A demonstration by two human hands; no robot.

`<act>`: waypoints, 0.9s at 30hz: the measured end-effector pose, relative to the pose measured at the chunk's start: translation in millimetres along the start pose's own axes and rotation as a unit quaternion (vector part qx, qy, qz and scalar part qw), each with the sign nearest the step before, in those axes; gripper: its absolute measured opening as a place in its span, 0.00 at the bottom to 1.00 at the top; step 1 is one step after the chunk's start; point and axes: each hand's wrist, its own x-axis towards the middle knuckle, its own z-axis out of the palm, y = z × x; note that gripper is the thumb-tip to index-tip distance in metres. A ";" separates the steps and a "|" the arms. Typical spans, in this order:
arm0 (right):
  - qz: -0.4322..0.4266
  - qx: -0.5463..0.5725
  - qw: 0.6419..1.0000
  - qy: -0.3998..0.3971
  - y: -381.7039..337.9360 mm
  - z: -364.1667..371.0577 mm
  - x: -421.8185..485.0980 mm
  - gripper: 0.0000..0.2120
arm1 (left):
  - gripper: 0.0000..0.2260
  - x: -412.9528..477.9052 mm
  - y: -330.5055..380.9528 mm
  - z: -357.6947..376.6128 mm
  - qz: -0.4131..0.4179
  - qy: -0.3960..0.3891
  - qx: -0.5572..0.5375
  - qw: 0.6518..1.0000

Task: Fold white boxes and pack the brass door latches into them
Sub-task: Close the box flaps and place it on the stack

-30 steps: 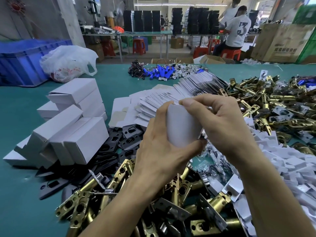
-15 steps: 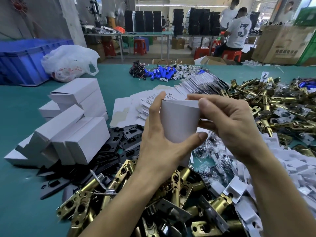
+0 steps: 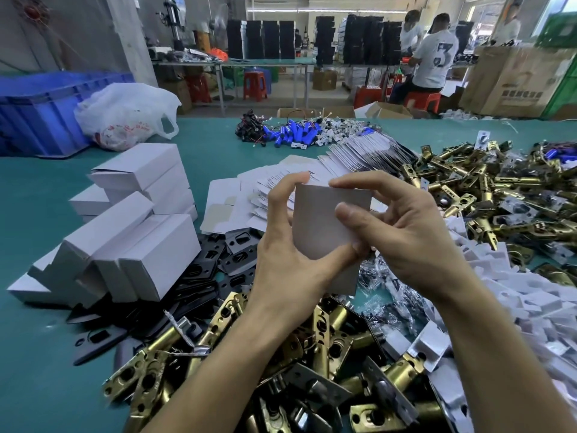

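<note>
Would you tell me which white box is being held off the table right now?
The white box gripped by the left hand and right hand; the closed boxes lie stacked at left, untouched.

Once-bowed box (image 3: 324,220) now squared up, broad flat face toward camera. Right hand (image 3: 415,242) moves off top: thumb now presses front face, index finger lies on top edge. Left hand (image 3: 287,260) fingers now curl at top left corner, thumb slides lower.

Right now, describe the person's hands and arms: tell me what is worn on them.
The left hand and right hand are bare: no gloves, rings or watch. The left forearm and right forearm are uncovered, with no sleeve in view. Fingernails are short.
</note>
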 end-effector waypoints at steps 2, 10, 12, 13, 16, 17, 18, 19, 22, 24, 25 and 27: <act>0.007 0.010 1.000 0.012 -1.2 -0.6 -0.1 0.11 | 0.30 2.9 -1.6 -0.8 -0.022 -0.015 -0.035 0.999; 0.079 0.032 0.996 0.027 5.6 -10.0 0.8 0.08 | 0.25 5.7 -5.7 -1.9 -0.049 -0.040 -0.048 0.997; 0.074 0.021 0.997 0.026 4.6 -11.2 1.1 0.08 | 0.25 5.0 -5.9 -1.3 -0.052 -0.040 -0.057 0.996; 0.069 0.015 0.997 0.031 4.0 -11.4 1.1 0.08 | 0.25 4.9 -5.8 -1.0 -0.056 -0.038 -0.059 0.996; 0.066 0.011 0.995 0.073 4.4 -9.4 1.3 0.07 | 0.28 6.8 -6.8 -2.5 -0.086 -0.016 -0.063 0.994; 0.068 0.010 0.993 0.096 5.6 -8.8 1.7 0.06 | 0.28 7.5 -7.4 -3.8 -0.101 -0.010 -0.061 0.993; 0.072 0.009 0.990 0.122 7.5 -8.5 2.3 0.06 | 0.28 8.1 -7.7 -5.2 -0.118 -0.013 -0.054 0.991; 0.079 0.010 0.985 0.152 9.3 -8.7 3.1 0.07 | 0.26 8.6 -7.1 -6.8 -0.137 -0.023 -0.049 0.989; 0.103 0.037 0.971 0.212 13.4 -9.4 5.6 0.07 | 0.20 10.3 -3.8 -12.2 -0.178 -0.066 -0.055 0.980; 0.133 0.073 0.968 0.200 15.4 -7.2 6.6 0.07 | 0.15 13.0 0.3 -18.9 -0.168 -0.048 -0.057 0.983; 0.148 0.087 0.968 0.182 15.8 -5.3 6.8 0.09 | 0.14 15.4 2.3 -23.7 -0.151 -0.022 -0.047 0.987; 0.174 0.080 0.971 0.140 17.6 -1.3 5.9 0.16 | 0.15 22.9 5.6 -38.0 -0.110 0.043 0.002 0.993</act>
